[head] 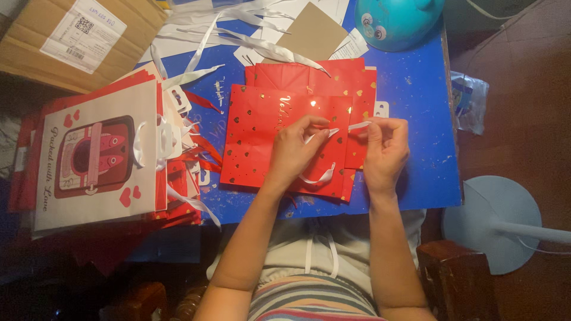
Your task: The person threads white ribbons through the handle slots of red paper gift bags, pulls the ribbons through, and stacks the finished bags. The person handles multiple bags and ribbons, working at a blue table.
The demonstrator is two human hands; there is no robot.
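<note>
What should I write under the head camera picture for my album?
Two hands, left hand and right hand, pull a white ribbon over a red gift bag on a blue table.

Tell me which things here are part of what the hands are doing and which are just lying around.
In use: left hand, right hand, white ribbon, red gift bag.
Lying about: bag stack, loose ribbons, cardboard box, teal toy.

A stack of white and red gift bags [95, 160] is piled at 9 o'clock. A cardboard box [71, 35] is seen at 10 o'clock, a teal round toy [395, 21] at 1 o'clock, and a pale fan base [493, 223] at 4 o'clock.
</note>
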